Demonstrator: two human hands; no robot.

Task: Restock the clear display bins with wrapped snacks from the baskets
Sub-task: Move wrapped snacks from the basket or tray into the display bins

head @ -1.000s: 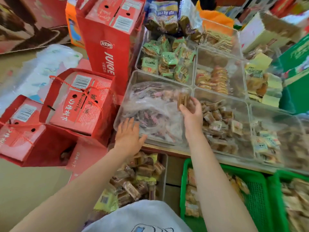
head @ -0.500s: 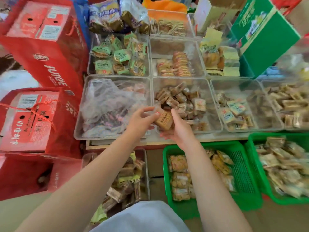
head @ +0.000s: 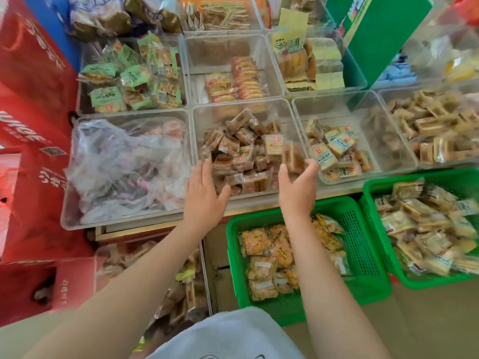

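Note:
A clear display bin (head: 207, 117) in the middle of the front row holds a heap of brown wrapped snacks (head: 243, 154). My right hand (head: 298, 187) hovers over the bin's front right corner, its thumb and fingers pinching a blurred brown wrapped snack (head: 293, 158). My left hand (head: 204, 195) is at the bin's front left, fingers spread and flat, holding nothing. Just below the hands, a green basket (head: 363, 255) holds orange-yellow wrapped snacks (head: 269, 257). A second green basket (head: 368, 193) to the right is full of pale wrapped snacks.
A clear bin with a crumpled plastic bag (head: 124, 164) sits left of the middle bin. Another bin (head: 375, 141) on the right holds yellow-labelled snacks. More filled bins line the back row. Red juice cartons (head: 33, 130) stand at left, a green box (head: 375, 35) at top right.
My hands have parted: earlier both met on one brown snack near the bin's front edge. Now only my right hand carries it, over the middle bin. The view has shifted right.

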